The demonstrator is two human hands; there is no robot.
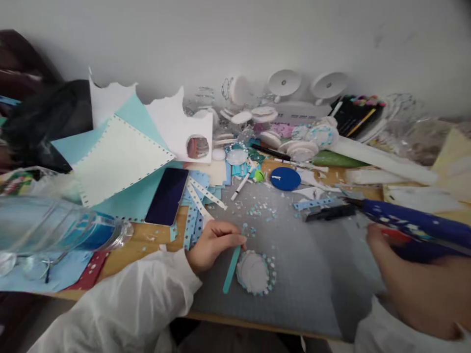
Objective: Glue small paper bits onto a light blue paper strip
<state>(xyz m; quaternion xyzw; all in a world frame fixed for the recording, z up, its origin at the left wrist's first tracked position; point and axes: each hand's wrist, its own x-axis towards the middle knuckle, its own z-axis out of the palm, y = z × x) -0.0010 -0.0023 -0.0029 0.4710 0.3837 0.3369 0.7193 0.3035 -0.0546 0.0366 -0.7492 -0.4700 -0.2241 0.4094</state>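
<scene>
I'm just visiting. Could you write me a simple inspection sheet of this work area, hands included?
Surface: grey mat on a wooden table; small scraps scattered on the mat.
Job's things: round white piece with a beaded-looking edge; teal strip beside it; blue glue gun at the right.
Clutter: phone, water bottle lying on its side, blue disc, pens.
Grips: left hand pinched at the strip's upper end; right hand, blurred, around the glue gun.
Cables: nothing seen.
Surroundings: pale wall behind the table.
</scene>
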